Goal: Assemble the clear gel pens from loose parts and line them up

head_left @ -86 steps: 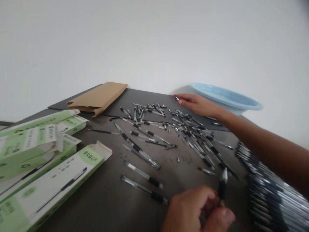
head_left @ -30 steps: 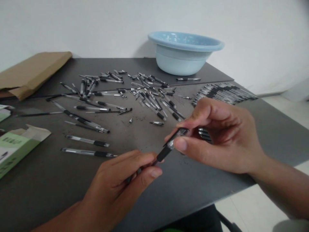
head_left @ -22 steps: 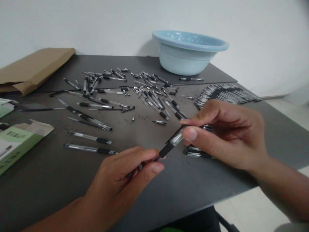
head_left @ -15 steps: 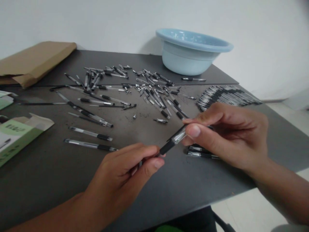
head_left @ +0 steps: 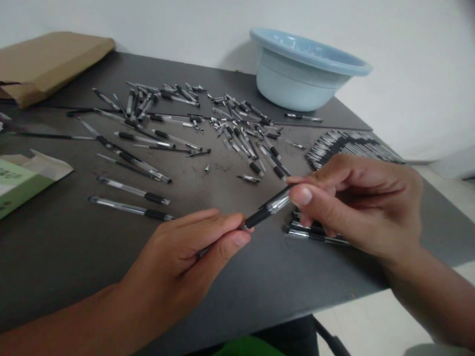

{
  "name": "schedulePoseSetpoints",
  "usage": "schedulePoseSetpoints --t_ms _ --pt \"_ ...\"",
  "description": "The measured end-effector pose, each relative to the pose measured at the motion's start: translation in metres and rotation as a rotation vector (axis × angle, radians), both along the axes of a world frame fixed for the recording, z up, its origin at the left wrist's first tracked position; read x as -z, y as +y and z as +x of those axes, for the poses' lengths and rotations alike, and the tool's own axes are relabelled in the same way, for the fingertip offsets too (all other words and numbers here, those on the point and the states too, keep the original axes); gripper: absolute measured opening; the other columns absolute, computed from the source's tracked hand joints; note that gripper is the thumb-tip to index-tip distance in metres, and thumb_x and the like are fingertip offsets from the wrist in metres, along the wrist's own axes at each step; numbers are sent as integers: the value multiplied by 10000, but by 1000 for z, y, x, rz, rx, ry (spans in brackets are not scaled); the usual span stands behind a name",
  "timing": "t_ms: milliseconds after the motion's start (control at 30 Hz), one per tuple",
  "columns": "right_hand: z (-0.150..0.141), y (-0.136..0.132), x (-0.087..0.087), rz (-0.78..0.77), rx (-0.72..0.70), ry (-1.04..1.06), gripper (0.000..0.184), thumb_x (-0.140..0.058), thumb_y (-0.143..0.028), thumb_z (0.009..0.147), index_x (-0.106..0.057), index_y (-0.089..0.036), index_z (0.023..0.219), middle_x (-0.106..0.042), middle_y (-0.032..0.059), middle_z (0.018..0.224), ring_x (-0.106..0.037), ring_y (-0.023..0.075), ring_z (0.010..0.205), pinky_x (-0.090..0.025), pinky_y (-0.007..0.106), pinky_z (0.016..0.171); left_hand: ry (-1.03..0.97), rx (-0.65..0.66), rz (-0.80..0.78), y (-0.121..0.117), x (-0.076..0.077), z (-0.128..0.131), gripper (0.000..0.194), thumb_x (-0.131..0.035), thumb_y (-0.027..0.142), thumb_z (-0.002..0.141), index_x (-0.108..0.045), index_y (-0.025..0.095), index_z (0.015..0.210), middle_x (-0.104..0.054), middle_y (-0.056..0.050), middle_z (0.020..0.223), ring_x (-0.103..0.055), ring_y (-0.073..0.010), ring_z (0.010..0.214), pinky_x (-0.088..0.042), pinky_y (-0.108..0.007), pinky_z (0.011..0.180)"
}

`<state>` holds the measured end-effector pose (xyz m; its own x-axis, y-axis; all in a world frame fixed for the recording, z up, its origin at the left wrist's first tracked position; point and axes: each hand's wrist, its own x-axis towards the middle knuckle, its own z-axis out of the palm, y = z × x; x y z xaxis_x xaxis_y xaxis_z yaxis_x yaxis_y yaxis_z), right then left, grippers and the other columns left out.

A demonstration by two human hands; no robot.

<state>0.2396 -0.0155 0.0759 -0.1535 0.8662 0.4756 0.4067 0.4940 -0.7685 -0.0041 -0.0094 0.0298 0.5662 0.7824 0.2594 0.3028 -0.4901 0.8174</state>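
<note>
Between my two hands a pen (head_left: 261, 213) with a black grip and a clear section slants up to the right. My left hand (head_left: 200, 257) pinches its lower end, which the fingers partly hide. My right hand (head_left: 356, 207) is closed on the upper end, thumb and forefinger pressed together there. Under the right hand lie several capped pens (head_left: 315, 235), partly covered by it. Left of my left hand two pens rest on the table, the nearer a clear pen (head_left: 126, 206) with a black grip.
Loose pens and parts (head_left: 241, 143) are strewn over the dark table (head_left: 222, 296). A row of pens (head_left: 349, 146) lies at the right. A light blue basin (head_left: 297, 79) stands at the back. On the left are a brown paper bag (head_left: 63, 59) and an open green box (head_left: 29, 183).
The view has shifted slightly, so the left-side items sit higher and further left. Both hands keep their grip on the pen, which looks little changed.
</note>
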Motion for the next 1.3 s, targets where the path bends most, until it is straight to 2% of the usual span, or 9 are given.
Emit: schedulePoseSetpoints --t_ms 333,467,633,700,800,933,1067,1167,1300 --pt "6 3 1 -51 1 -58 246 -907 -383 802 -718 -242 730 -624 -60 512 -503 94 429 -522 274 517 31 -5 -23 1 0 -1 233 -554 252 1065 -732 210 921 -591 75 682 -603 -65 579 -421 -181 546" --pt "5 5 3 -73 -22 -19 196 -893 -330 827 -731 -240 764 -632 -61 533 -478 84 422 -500 261 491 51 -4 -64 1 -1 0 269 -540 273 1069 -735 211 893 -604 70 673 -599 -72 564 -425 -185 533" --pt "2 7 5 -44 -100 96 116 -855 -274 869 -757 -220 898 -632 -65 552 -517 76 440 -454 230 462 -29 31 -63 1 2 -2 232 -558 250 1049 -708 234 874 -670 76 732 -638 -70 618 -447 -164 572" --pt "1 7 8 -46 -196 126 259 -881 -297 842 -765 -223 1062 -677 -60 598 -564 86 467 -458 227 463 -97 36 -51 1 4 -3 209 -564 216 1039 -716 263 903 -686 96 743 -654 -60 644 -463 -141 616" --pt "-3 7 13 -1 -346 112 408 -882 -292 841 -745 -240 1221 -760 -37 716 -644 98 559 -493 213 492 -105 75 -54 3 5 -4 213 -559 189 1038 -720 282 934 -732 105 806 -695 -62 720 -496 -122 687" --pt "-11 6 14 42 -384 19 222 -871 -220 847 -807 -188 1057 -792 41 921 -698 97 709 -557 198 594 -115 151 -83 3 7 -4 223 -543 224 1057 -725 272 937 -760 83 861 -728 -84 790 -513 -147 733" --pt "-16 8 11 24 -412 12 167 -856 -200 857 -814 -148 1010 -765 87 1003 -738 149 904 -625 273 813 -107 159 -102 1 8 -5 244 -528 263 1069 -747 267 962 -774 59 851 -737 -105 769 -526 -172 716" --pt "-15 9 10 -4 -434 8 128 -824 -171 882 -786 -142 1000 -781 89 1023 -746 165 955 -620 297 852 -61 134 -104 -1 6 -4 239 -560 335 1059 -769 255 974 -800 27 860 -752 -137 769 -550 -186 688" --pt "-6 11 6 -117 -340 86 99 -751 -260 956 -732 -182 1014 -806 66 1095 -743 144 909 -594 280 796 -75 -18 -230 -5 3 -3 315 -611 508 1016 -777 281 1158 -832 0 955 -779 -170 833 -581 -199 677"
